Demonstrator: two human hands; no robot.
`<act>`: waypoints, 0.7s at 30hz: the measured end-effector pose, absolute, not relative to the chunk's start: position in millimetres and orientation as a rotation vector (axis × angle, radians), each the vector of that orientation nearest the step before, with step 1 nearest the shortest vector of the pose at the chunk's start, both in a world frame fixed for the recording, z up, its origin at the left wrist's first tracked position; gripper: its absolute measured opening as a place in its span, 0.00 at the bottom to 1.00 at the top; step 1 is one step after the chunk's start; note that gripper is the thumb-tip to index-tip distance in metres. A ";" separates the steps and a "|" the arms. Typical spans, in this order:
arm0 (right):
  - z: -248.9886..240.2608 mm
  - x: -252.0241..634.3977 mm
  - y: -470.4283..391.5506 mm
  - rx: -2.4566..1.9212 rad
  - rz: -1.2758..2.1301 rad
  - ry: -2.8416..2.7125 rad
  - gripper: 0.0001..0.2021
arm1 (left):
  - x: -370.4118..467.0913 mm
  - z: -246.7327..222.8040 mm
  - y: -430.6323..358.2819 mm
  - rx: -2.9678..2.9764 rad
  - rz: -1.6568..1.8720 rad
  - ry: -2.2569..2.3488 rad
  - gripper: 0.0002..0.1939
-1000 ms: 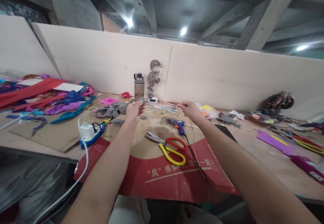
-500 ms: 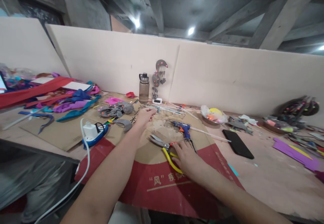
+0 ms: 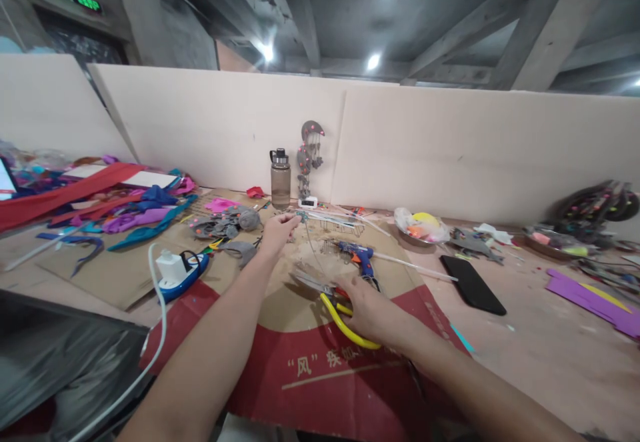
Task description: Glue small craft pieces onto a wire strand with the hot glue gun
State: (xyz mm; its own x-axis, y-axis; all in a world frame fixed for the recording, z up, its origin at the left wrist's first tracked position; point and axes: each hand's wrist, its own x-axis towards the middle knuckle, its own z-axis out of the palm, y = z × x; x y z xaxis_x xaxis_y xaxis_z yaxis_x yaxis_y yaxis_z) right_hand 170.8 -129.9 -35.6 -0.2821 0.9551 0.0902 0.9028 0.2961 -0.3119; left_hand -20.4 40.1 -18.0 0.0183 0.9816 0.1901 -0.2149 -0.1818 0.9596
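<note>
My left hand (image 3: 280, 234) reaches over the middle of the table, its thumb and fingertips pinched on a small grey-blue piece (image 3: 303, 217). A thin strand (image 3: 314, 250) runs down from that piece towards the scissors; where its lower end goes is hard to make out. My right hand (image 3: 370, 307) is closed about the yellow-handled scissors (image 3: 347, 327), whose blurred metal blades point to the left. A bit of red shows by its fingertips. Just behind this hand lies a blue glue gun (image 3: 361, 255) with a long pale glue stick in it.
Cardboard (image 3: 290, 309) covers the work spot. At the back stand a bottle (image 3: 281, 185) and a grey hanging ornament (image 3: 310, 149). Left are a power strip (image 3: 183, 277), grey felt pieces (image 3: 225, 223) and coloured cloth (image 3: 130, 209). To the right lie a phone (image 3: 473, 285) and a bowl (image 3: 420, 234).
The scissors' yellow handles have swung outward to the right with my right hand. The strand below my left hand now shows clearly. The camera view has shifted slightly.
</note>
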 end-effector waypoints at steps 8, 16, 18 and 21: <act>-30.4 185.5 -130.0 -1.544 0.304 -2.254 0.26 | -23.9 -18.7 46.2 1.048 1.387 0.915 0.15; -28.7 190.7 -130.3 -1.518 0.321 -2.188 0.38 | -28.9 -17.4 53.7 0.935 1.516 0.992 0.13; -25.6 193.9 -131.6 -1.490 0.360 -2.185 0.37 | -32.4 -17.6 56.3 0.912 1.565 0.995 0.12; -18.3 196.6 -135.6 -1.449 0.412 -2.174 0.34 | -35.4 -18.9 58.9 0.900 1.598 0.993 0.11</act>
State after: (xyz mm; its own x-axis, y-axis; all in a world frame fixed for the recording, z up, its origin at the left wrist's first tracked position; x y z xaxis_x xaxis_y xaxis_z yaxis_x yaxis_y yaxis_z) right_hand 196.6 -135.6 -18.3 -0.3156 0.9203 0.2312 0.7717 0.3907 -0.5018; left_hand -35.4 58.9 -18.9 -0.2145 0.9735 0.0790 -0.3602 -0.1540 0.9201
